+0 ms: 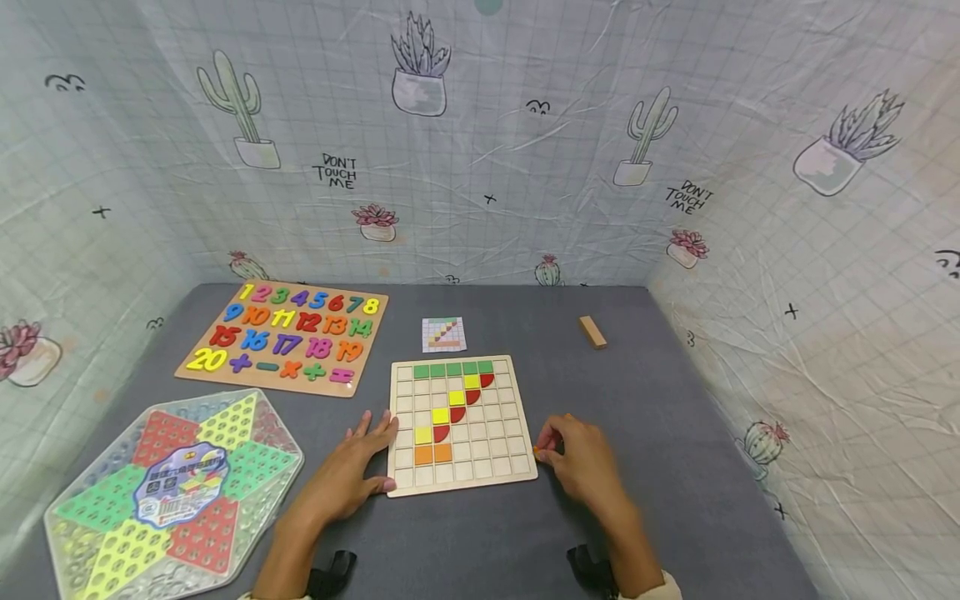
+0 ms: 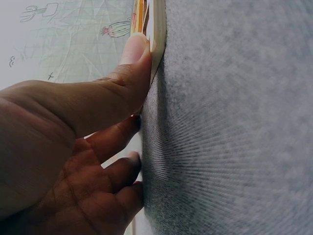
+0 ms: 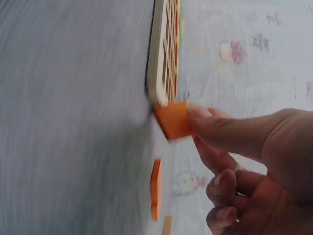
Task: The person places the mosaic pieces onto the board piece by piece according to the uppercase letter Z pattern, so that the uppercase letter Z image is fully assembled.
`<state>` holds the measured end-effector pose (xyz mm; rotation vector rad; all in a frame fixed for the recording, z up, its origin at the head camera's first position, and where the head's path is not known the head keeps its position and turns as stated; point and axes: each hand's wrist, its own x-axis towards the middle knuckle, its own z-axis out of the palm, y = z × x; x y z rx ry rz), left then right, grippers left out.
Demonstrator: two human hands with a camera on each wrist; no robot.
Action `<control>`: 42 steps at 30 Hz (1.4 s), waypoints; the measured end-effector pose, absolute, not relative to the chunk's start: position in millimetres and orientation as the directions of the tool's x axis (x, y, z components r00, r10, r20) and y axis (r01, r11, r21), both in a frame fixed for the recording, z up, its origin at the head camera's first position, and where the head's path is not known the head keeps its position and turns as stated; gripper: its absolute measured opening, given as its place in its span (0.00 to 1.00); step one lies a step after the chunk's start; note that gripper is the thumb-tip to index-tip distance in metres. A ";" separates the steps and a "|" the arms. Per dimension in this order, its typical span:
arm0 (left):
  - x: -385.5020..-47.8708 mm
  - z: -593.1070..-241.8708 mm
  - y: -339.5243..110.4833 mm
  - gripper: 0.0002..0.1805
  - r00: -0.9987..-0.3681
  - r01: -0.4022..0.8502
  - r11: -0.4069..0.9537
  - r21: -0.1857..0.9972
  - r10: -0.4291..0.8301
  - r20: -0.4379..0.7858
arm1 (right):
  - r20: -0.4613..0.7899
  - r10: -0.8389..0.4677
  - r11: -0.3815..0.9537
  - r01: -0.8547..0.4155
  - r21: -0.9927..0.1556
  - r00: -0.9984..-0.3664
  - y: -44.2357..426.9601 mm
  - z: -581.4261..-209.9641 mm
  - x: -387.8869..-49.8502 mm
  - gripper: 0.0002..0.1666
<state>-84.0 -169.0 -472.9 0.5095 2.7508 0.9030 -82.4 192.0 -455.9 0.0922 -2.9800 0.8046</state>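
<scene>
A square wooden grid board [image 1: 491,454] lies flat on the table, bearing a row of green tiles [image 1: 453,369], a stepped line of yellow tiles [image 1: 440,416], red quarter-round tiles [image 1: 458,414] and two orange tiles [image 1: 433,454]. My left hand [image 1: 343,471] rests at the board's left edge, fingers spread, its thumb touching the lower left corner. Beyond the right edge, my right hand [image 1: 581,457] pinches an orange square tile [image 3: 174,121] between thumb and index finger. Another orange tile [image 3: 156,188] lies on the table near that hand; the head view hides it.
Behind the board lies a small pattern card [image 1: 444,335], and to the right a wooden block [image 1: 592,332]. A number puzzle board [image 1: 217,360] and a packaged hexagonal star-pattern board [image 1: 247,533] take up the left side. Printed cloth walls [image 1: 487,242] surround the table.
</scene>
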 end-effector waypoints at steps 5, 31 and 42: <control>-84.4 -473.4 -169.4 0.49 -0.920 0.264 0.757 0.597 0.384 -0.081 | 0.132 -0.026 0.861 -0.089 -0.500 -0.991 174.0 -452.0 -85.0 0.15; -83.4 -469.1 -170.3 0.48 -0.920 0.274 0.753 0.598 0.387 -0.066 | -0.028 -0.254 0.786 -0.189 -0.589 -0.967 99.1 -465.8 -122.5 0.13; -84.0 -471.7 -169.4 0.49 -0.920 0.272 0.755 0.597 0.386 -0.069 | -0.018 -0.318 0.780 -0.251 -0.573 -0.948 101.7 -465.4 -118.2 0.11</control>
